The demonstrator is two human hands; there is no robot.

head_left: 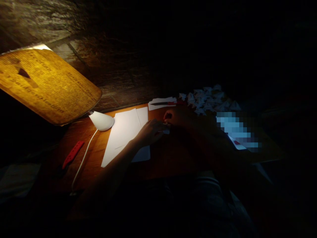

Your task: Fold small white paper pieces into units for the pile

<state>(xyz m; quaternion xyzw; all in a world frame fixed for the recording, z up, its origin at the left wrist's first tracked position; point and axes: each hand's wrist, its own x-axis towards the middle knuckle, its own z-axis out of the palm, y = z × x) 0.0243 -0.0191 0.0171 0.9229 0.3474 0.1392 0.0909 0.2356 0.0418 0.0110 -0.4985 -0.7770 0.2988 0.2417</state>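
My left hand (pixel 151 130) reaches over the right side of a stack of white paper sheets (pixel 126 129), its fingers closed on a small piece of white paper (pixel 166 131). Facing it, my right hand (pixel 175 117) has curled fingers that meet the same piece at its upper edge. Shadow and the fingers hide most of the fold and the exact grip. Behind my hands, a knife with a dark blade (pixel 159 103) lies on a small pile of cut paper (pixel 150 106).
A lamp with a printed yellow shade (pixel 49 86) and white base (pixel 102 121) stands left, its cord (pixel 85 153) crossing the wooden table (pixel 96 148). Beside the cord lies a red-handled tool (pixel 73 154). Several folded paper pieces (pixel 208 99) are heaped back right, near a glowing screen (pixel 237 132).
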